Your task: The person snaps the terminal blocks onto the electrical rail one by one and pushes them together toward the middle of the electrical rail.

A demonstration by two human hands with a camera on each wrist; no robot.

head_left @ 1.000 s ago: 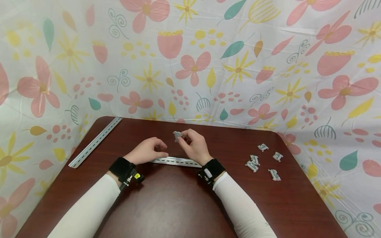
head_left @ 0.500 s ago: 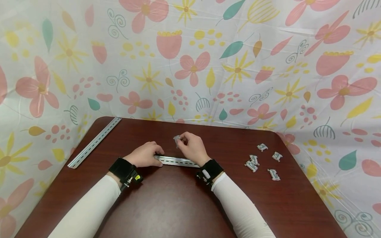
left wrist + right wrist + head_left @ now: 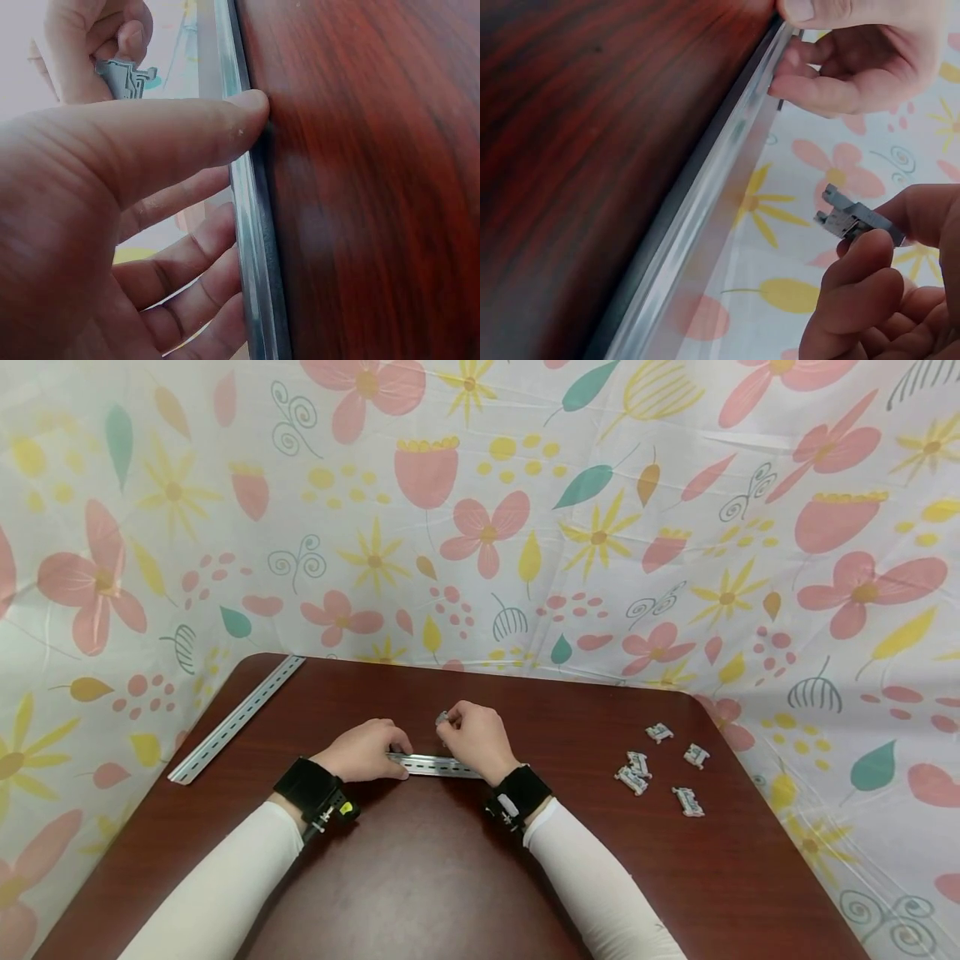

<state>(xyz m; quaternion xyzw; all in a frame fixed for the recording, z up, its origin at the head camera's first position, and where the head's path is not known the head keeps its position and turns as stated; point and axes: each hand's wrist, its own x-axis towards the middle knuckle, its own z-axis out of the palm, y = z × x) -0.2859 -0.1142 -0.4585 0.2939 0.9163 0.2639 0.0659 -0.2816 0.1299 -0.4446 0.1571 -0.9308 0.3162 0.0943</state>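
Note:
A slotted metal DIN rail (image 3: 438, 766) lies crosswise on the table in front of the person. The left hand (image 3: 363, 752) grips it near its left end, thumb on the near edge and fingers along the far edge, as the left wrist view shows. Between thumb and fingertips the right hand (image 3: 478, 739) pinches a small grey terminal block (image 3: 861, 219). In the right wrist view the block is apart from the rail, off beyond its far edge. The right hand and wrist hide the rail's right end in the head view.
A second DIN rail (image 3: 236, 720) lies slanted at the table's left edge. Several loose terminal blocks (image 3: 689, 802) are scattered on the right side of the dark wooden table (image 3: 420, 877). A flower-printed curtain (image 3: 487, 468) hangs right behind the table.
The left hand has moved from hovering over the rail's left end to gripping it. The right hand, still pinching the terminal block, has come down and a little nearer to the rail.

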